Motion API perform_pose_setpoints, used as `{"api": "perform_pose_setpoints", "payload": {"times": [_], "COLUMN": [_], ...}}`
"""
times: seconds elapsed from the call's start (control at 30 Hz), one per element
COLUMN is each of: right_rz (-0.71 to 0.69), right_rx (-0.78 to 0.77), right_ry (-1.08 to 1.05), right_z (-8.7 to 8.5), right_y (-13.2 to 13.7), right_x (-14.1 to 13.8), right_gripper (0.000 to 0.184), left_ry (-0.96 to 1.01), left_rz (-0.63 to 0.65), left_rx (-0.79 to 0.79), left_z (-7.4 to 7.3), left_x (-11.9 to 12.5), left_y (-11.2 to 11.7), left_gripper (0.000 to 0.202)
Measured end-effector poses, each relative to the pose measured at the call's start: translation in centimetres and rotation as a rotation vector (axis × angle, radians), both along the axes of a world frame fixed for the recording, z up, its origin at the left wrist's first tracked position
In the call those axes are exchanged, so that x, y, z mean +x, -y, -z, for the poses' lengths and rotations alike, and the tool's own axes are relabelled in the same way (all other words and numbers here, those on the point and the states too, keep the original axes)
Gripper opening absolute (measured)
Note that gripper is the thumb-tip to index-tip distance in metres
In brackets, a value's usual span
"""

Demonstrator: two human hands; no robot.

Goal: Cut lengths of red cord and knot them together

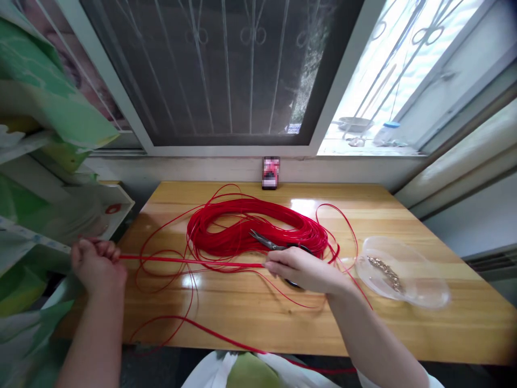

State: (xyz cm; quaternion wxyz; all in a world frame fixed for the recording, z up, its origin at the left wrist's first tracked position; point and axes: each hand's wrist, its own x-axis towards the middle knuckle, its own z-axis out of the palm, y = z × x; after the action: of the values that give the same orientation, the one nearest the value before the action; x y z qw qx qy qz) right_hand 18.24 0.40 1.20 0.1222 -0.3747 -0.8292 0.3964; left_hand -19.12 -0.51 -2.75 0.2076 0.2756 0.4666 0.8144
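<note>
A stretch of red cord [173, 260] runs taut and nearly level between my two hands. My left hand [99, 264] is closed in a fist around its left end, past the table's left side. At the middle of the table my right hand [297, 267] pinches the other end between thumb and fingers. Scissors [266, 241] lie partly under my right hand, blades pointing up and left; most of the handles is hidden. Behind them rests a large oval coil of red cord [226, 237], with loose strands looping out to both sides.
A clear plastic container [428, 288] with small metallic pieces [385, 274] stands on the right of the wooden table [404, 334]. A phone [270, 172] leans against the wall at the back. More red cord [218, 335] hangs over the front edge. Shelves [117, 202] stand at left.
</note>
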Motion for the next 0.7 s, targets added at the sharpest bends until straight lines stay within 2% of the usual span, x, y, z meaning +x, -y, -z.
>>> {"api": "perform_pose_setpoints", "payload": {"times": [0.07,0.1,0.17,0.23,0.3,0.4,0.47,0.5,0.53,0.6,0.7], "right_rz": [-0.026,-0.032,-0.018,0.006,0.006,-0.04,-0.043,-0.029,-0.01,0.019,0.023], "right_rx": [-0.012,-0.021,-0.023,0.004,0.058,0.167,0.236,0.262,0.279,0.277,0.224], "right_ry": [0.037,0.052,0.068,0.068,0.065,0.083,0.09,0.089,0.087,0.071,0.024], "right_z": [0.2,0.5,1.0,1.7,2.2,2.9,3.4,3.6,3.8,4.0,3.9], "right_y": [-0.5,-0.8,-1.3,-1.7,-1.8,-1.7,-1.8,-1.9,-2.1,-2.4,-2.9], "right_x": [1.6,2.2,2.7,2.2,1.0,-1.7,-3.4,-4.1,-4.7,-5.3,-5.2], "right_gripper": [0.033,0.034,0.034,0.034,0.033,0.03,0.028,0.027,0.027,0.026,0.027], "left_ry": [-0.027,-0.049,-0.19,-0.432,-0.64,-0.869,-0.999,-1.065,-1.12,-1.172,-1.145], "left_rz": [-0.141,-0.164,-0.247,-0.305,-0.297,0.033,0.38,0.5,0.561,0.552,0.519], "left_rx": [-0.023,-0.056,-0.11,-0.196,-0.289,-0.391,-0.413,-0.437,-0.488,-0.57,-0.606], "left_z": [2.0,2.7,3.7,3.7,3.3,2.5,2.3,2.2,2.1,1.9,1.8], "left_x": [-2.6,-3.5,-4.1,-2.9,0.2,7.1,11.9,13.9,15.5,17.4,17.4], "left_y": [-0.2,-0.3,-0.4,-0.5,-0.5,-0.4,-0.3,-0.3,-0.3,-0.4,-0.9], "left_gripper": [0.032,0.033,0.031,0.024,0.019,0.016,0.023,0.025,0.026,0.029,0.029]}}
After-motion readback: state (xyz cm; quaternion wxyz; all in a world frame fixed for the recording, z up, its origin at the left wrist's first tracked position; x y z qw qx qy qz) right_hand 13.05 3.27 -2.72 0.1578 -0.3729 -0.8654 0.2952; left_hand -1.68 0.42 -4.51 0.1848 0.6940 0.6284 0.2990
